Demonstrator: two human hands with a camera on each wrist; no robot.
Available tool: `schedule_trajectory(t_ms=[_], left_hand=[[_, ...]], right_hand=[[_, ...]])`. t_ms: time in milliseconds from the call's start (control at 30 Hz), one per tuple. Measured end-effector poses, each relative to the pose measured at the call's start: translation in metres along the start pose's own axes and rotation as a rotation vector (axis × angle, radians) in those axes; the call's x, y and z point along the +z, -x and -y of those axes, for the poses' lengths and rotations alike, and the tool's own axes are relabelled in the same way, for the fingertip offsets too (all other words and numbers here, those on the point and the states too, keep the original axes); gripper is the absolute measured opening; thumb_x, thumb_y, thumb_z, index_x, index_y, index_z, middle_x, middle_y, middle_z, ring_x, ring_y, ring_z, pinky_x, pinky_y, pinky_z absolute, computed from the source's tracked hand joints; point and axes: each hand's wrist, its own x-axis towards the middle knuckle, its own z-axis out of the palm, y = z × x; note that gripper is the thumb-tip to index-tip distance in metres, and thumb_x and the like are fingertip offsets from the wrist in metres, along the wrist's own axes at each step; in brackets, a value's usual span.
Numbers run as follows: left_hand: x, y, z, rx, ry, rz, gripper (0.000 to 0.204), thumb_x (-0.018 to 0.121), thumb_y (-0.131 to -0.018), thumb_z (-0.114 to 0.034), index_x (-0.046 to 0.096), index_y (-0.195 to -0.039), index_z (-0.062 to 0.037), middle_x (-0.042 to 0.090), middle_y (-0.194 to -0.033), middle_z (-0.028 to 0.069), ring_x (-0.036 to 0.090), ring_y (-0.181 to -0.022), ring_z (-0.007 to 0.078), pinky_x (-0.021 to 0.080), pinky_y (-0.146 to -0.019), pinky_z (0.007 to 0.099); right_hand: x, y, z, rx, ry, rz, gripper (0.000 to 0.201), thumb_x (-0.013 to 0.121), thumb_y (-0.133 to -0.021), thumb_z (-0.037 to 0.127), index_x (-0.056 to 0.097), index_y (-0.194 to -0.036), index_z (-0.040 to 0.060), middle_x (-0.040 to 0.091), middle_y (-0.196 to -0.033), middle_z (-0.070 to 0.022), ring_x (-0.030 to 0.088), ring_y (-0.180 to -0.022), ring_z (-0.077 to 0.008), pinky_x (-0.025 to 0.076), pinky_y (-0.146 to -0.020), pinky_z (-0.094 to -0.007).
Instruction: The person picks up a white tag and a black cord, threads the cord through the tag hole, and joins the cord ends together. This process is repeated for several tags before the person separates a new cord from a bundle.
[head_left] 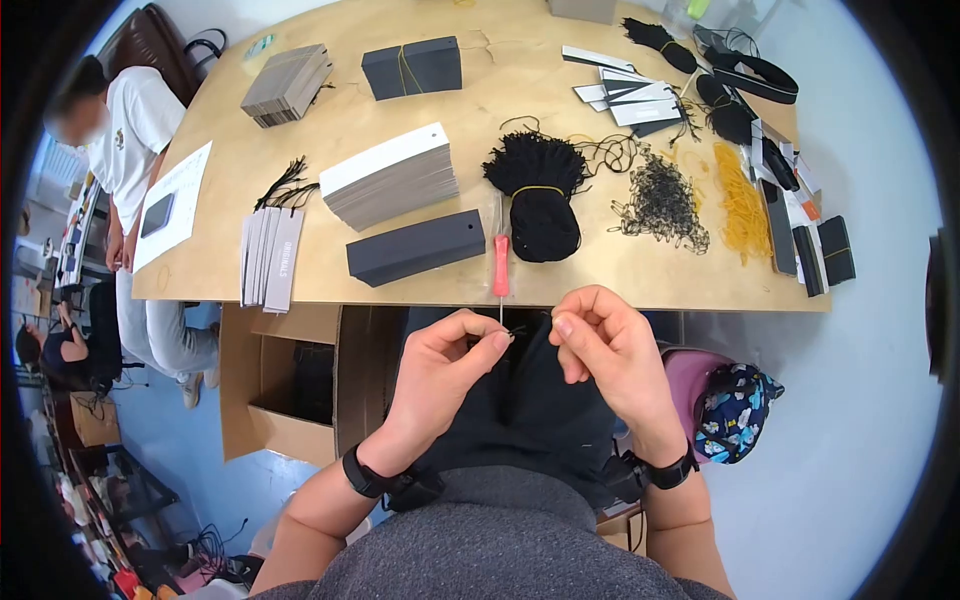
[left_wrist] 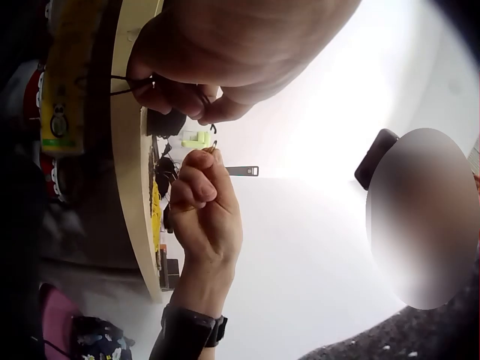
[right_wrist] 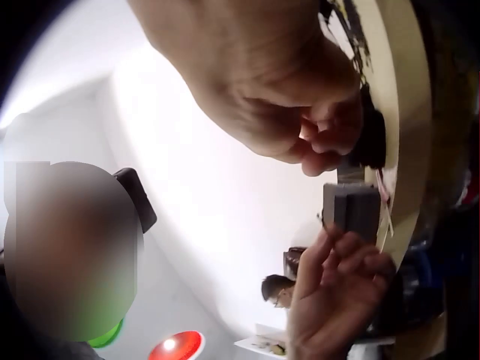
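Both hands are raised in front of the table's near edge, fingertips facing each other. My left hand (head_left: 445, 362) pinches a thin black cord (left_wrist: 120, 84) between thumb and forefinger; a short end shows past the fingertips. Thumb and forefinger of my right hand (head_left: 612, 352) pinch a tiny thin piece (left_wrist: 215, 144), mostly hidden, its kind too small to tell. Between the hands and the table, a red-handled tool (head_left: 502, 265) lies with its thin metal shaft over the edge. Behind it sits a banded bundle of black cords (head_left: 545, 225).
Stacks of dark tags (head_left: 415, 247) and pale tags (head_left: 390, 180) stand left of the bundle, with corded tags (head_left: 270, 260) farther left. Black safety pins (head_left: 660, 205) and yellow rubber bands (head_left: 740, 205) lie right. A cardboard box (head_left: 285, 420) is below; a person (head_left: 140, 130) is at left.
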Motion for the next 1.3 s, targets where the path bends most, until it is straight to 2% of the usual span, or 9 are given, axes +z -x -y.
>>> schedule_trajectory(t_ms=[133, 200, 633, 933, 1000, 1067, 1133, 1200, 1300], left_hand=[[-0.002, 0.001, 0.003, 0.019, 0.046, 0.002, 0.005, 0.067, -0.092, -0.004, 0.068, -0.095, 0.0000, 0.063, -0.086, -0.0030, 0.053, -0.077, 0.0020, 0.042, -0.069, 0.0186], [-0.002, 0.002, 0.003, 0.034, 0.037, -0.015, 0.007, 0.067, -0.091, -0.007, 0.068, -0.096, -0.0014, 0.064, -0.085, 0.0004, 0.056, -0.076, 0.0070, 0.045, -0.070, 0.0215], [-0.004, 0.003, 0.008, 0.052, 0.045, -0.027, 0.005, 0.067, -0.092, -0.003, 0.068, -0.096, -0.0006, 0.065, -0.089, -0.0019, 0.055, -0.080, 0.0032, 0.045, -0.074, 0.0198], [-0.005, 0.004, 0.009, 0.018, 0.122, -0.008, 0.008, 0.068, -0.092, -0.005, 0.070, -0.098, -0.0001, 0.066, -0.088, -0.0010, 0.057, -0.082, 0.0036, 0.047, -0.076, 0.0200], [-0.006, 0.004, 0.009, 0.006, 0.093, -0.018, 0.008, 0.068, -0.091, -0.006, 0.070, -0.098, -0.0016, 0.065, -0.087, 0.0003, 0.055, -0.076, 0.0063, 0.046, -0.071, 0.0213], [-0.006, 0.004, 0.009, 0.012, 0.093, -0.007, 0.009, 0.068, -0.091, -0.006, 0.070, -0.098, -0.0015, 0.065, -0.088, 0.0002, 0.055, -0.077, 0.0062, 0.045, -0.071, 0.0213], [-0.007, 0.004, 0.008, 0.020, 0.093, 0.006, 0.009, 0.068, -0.091, -0.006, 0.070, -0.098, -0.0014, 0.065, -0.088, 0.0000, 0.055, -0.077, 0.0062, 0.045, -0.071, 0.0213], [-0.008, 0.004, 0.007, 0.022, 0.096, 0.035, 0.009, 0.069, -0.092, -0.006, 0.071, -0.099, -0.0004, 0.065, -0.089, -0.0017, 0.053, -0.081, 0.0027, 0.043, -0.073, 0.0185], [-0.010, 0.005, 0.008, 0.007, 0.054, 0.042, 0.012, 0.067, -0.092, -0.006, 0.069, -0.103, -0.0012, 0.064, -0.088, -0.0004, 0.054, -0.078, 0.0063, 0.044, -0.070, 0.0211]], right_hand=[[0.010, 0.000, -0.009, 0.003, -0.227, 0.039, 0.021, 0.061, -0.097, 0.011, 0.047, -0.111, 0.0043, 0.066, -0.085, -0.0081, 0.060, -0.059, -0.0088, 0.043, -0.051, -0.0194], [0.014, -0.002, -0.014, -0.001, -0.307, 0.048, 0.020, 0.062, -0.096, 0.012, 0.047, -0.108, 0.0049, 0.067, -0.084, -0.0093, 0.061, -0.058, -0.0102, 0.043, -0.050, -0.0200], [0.025, -0.001, -0.021, 0.068, -0.376, 0.039, 0.017, 0.061, -0.097, 0.014, 0.047, -0.103, 0.0050, 0.068, -0.083, -0.0113, 0.064, -0.059, -0.0139, 0.047, -0.049, -0.0217], [0.033, 0.010, -0.015, -0.030, 0.004, -0.073, 0.018, 0.063, -0.095, 0.007, 0.053, -0.108, 0.0007, 0.065, -0.083, -0.0080, 0.062, -0.059, -0.0113, 0.047, -0.053, -0.0215], [0.028, 0.006, -0.014, -0.458, 0.486, -0.127, 0.020, 0.066, -0.091, 0.004, 0.060, -0.110, 0.0006, 0.062, -0.082, -0.0062, 0.061, -0.063, -0.0095, 0.045, -0.053, -0.0232], [0.025, 0.006, -0.005, -0.456, 0.537, -0.125, 0.021, 0.069, -0.087, 0.002, 0.065, -0.107, 0.0018, 0.059, -0.083, -0.0066, 0.062, -0.065, -0.0124, 0.047, -0.055, -0.0272], [0.022, 0.002, -0.004, -0.615, 0.717, -0.097, 0.019, 0.069, -0.085, 0.001, 0.064, -0.104, 0.0031, 0.057, -0.084, -0.0073, 0.062, -0.065, -0.0192, 0.049, -0.056, -0.0311], [0.021, -0.001, -0.006, -0.636, 0.765, -0.092, 0.018, 0.070, -0.083, 0.001, 0.064, -0.100, 0.0039, 0.056, -0.084, -0.0077, 0.062, -0.065, -0.0218, 0.050, -0.056, -0.0323], [0.020, -0.003, -0.007, -0.678, 0.832, -0.061, 0.015, 0.072, -0.080, 0.001, 0.062, -0.092, 0.0047, 0.055, -0.084, -0.0077, 0.061, -0.066, -0.0246, 0.050, -0.056, -0.0340]])
